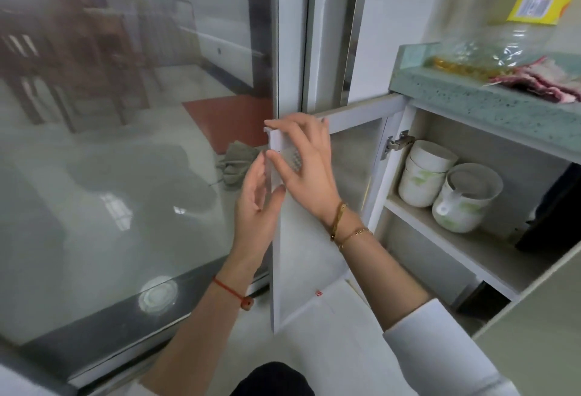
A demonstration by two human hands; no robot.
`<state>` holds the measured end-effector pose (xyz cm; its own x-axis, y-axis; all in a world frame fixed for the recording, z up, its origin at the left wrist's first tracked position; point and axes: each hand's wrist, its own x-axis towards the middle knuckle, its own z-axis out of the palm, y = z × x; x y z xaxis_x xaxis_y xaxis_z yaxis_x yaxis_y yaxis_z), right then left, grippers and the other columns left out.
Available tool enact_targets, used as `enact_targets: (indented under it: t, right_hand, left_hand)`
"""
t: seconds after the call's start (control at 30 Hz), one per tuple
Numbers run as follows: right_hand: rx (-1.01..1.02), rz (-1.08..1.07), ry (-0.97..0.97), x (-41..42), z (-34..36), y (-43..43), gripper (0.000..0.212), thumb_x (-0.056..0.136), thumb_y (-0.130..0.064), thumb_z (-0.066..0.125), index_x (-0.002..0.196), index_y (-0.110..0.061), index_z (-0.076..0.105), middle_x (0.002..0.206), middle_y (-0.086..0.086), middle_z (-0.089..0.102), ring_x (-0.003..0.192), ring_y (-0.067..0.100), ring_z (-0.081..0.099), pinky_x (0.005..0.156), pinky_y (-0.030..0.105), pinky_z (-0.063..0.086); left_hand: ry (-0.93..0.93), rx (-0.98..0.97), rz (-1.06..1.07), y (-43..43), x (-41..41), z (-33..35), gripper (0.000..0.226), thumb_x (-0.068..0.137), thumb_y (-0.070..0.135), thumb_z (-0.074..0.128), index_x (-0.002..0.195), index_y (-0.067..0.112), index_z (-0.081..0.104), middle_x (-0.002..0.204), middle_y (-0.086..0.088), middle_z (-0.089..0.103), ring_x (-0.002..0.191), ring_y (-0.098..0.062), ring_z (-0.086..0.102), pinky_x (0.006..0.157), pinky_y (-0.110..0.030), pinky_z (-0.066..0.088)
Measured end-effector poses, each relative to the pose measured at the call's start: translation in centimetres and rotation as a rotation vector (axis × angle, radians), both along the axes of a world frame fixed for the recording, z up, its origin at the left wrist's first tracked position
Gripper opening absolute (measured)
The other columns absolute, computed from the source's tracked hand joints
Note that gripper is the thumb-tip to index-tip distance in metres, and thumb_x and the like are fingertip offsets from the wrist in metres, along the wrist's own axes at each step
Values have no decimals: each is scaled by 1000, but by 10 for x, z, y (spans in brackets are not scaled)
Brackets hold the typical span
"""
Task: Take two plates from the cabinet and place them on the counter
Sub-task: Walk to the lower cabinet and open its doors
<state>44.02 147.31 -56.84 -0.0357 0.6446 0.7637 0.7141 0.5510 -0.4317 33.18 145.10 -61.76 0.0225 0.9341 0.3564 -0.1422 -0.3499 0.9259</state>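
Observation:
The white cabinet door [301,273] under the counter stands swung open toward me. My right hand [301,163] rests with spread fingers on the door's upper edge. Just left of that edge is my left hand [256,204], fingers apart and holding nothing. Inside the cabinet, a shelf [446,238] carries stacked white bowls [424,172] and a white cup with green print [465,200]. No plates are visible. The green speckled counter [490,103] runs above the cabinet.
An oil bottle with a yellow label [515,34] and a pink cloth [540,84] sit on the counter. A glass sliding door [125,144] fills the left side. A dark object [553,207] stands at the shelf's right end.

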Motion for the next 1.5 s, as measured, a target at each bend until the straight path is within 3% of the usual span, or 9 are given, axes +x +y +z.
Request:
enact_targets:
  t: [0.5,0.6,0.67,0.77,0.87,1.03,1.13,1.33,1.5]
  right_hand:
    - [-31,-70,-131,-19,-1,36,52,89,-19,60,140,-24,51,140,4,47,139,23,38,123,53,12]
    - [-51,-25,-125,-15,0,32,54,94,-20,56,146,-22,45,149,4,43,148,26,28,124,53,10]
    - [-52,3,-86,-12,-1,24,52,97,-21,53,148,-20,42,154,4,39,152,26,21,125,51,9]
    - [6,-24,-10,1,-3,8,48,96,-17,54,143,-14,48,147,6,47,144,25,35,122,47,23]
    - [34,-182,58,30,-11,-22,44,93,-16,55,137,-14,53,130,3,56,126,20,47,111,34,35]
    - [51,-486,112,89,-28,-82,40,93,-15,56,133,-15,56,126,1,58,119,17,50,107,27,36]
    - [59,-646,122,130,-32,-118,39,93,-16,55,132,-12,57,126,2,59,120,19,50,107,34,39]
    - [40,-923,108,196,-25,-181,40,95,-13,55,135,-11,55,130,5,58,125,22,47,110,38,39]
    - [52,-1052,84,223,-11,-209,41,95,-17,52,136,-13,53,129,3,57,123,21,46,110,26,33]
  left_hand:
    - [-17,-49,-69,30,-14,1,74,97,-1,54,158,28,24,166,11,24,152,-4,22,124,-39,26]
    - [-9,-17,-33,28,-14,0,73,95,-5,53,156,26,28,164,9,28,151,-5,25,125,-40,24]
    - [0,55,100,22,-10,-1,69,93,-6,55,152,24,36,159,7,37,149,-9,33,124,-39,27]
    - [-32,239,252,11,-2,-3,56,88,-9,52,138,17,51,142,5,53,134,-12,49,115,-30,40]
    - [-30,267,74,0,23,-3,41,88,-5,51,125,11,60,126,1,66,119,-14,61,101,-25,47]
    - [62,196,-341,-15,90,-5,37,93,-2,51,127,11,62,115,4,71,110,-12,67,98,-28,52]
    - [121,153,-527,-29,140,-6,39,95,2,52,131,12,59,121,-1,69,115,-15,66,105,-38,51]
    - [146,33,-866,-62,237,6,48,100,6,53,146,12,44,148,-3,51,139,-15,47,119,-43,37]
    - [219,39,-977,-86,292,26,57,101,15,53,154,15,32,160,0,36,146,-16,37,122,-39,31]
